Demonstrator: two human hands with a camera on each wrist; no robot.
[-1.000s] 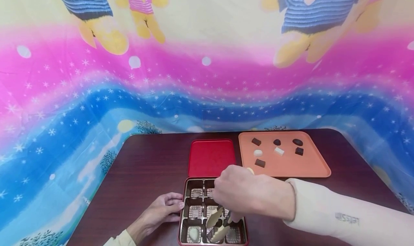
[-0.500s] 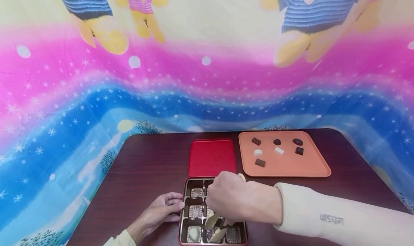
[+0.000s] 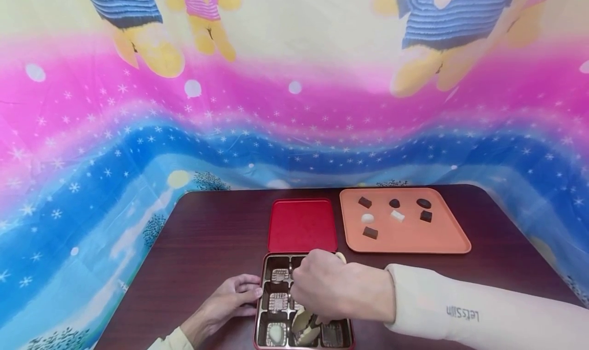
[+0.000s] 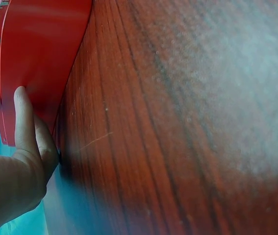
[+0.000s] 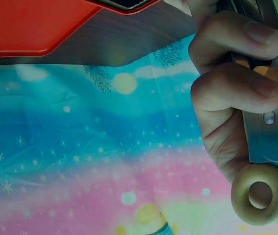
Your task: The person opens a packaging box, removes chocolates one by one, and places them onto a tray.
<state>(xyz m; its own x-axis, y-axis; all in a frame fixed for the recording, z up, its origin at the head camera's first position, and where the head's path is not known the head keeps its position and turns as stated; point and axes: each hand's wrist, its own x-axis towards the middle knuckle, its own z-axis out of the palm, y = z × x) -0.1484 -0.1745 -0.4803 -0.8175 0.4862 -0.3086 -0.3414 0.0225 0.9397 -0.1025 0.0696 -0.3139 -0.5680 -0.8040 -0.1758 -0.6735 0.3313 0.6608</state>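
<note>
My right hand (image 3: 329, 288) grips a pair of tongs with beige tips (image 3: 308, 334); in the right wrist view the fingers curl round the tongs' metal handle (image 5: 268, 137), which ends in a beige ring. Those tips reach down into the front middle compartment of a red tin (image 3: 257, 334) with a brown-gold divided insert. Whether anything sits between them is hard to see. A whitish chocolate (image 3: 276, 333) lies in the front left compartment. My left hand (image 3: 234, 296) touches the tin's left side with fairly straight fingers; the left wrist view shows a fingertip on its red wall (image 4: 45, 49).
Behind the tin lies a red lid (image 3: 301, 225). An orange tray (image 3: 414, 240) at the back right bears several dark and white chocolates, among them a brown block (image 3: 370, 233) and a round white one (image 3: 367, 218). A patterned cloth (image 3: 294, 120) hangs behind the table (image 3: 207, 237).
My right hand has shifted left and a little nearer to me, and the tongs' tips have drawn closer together, lower in the front middle compartment. The left hand stays in place.
</note>
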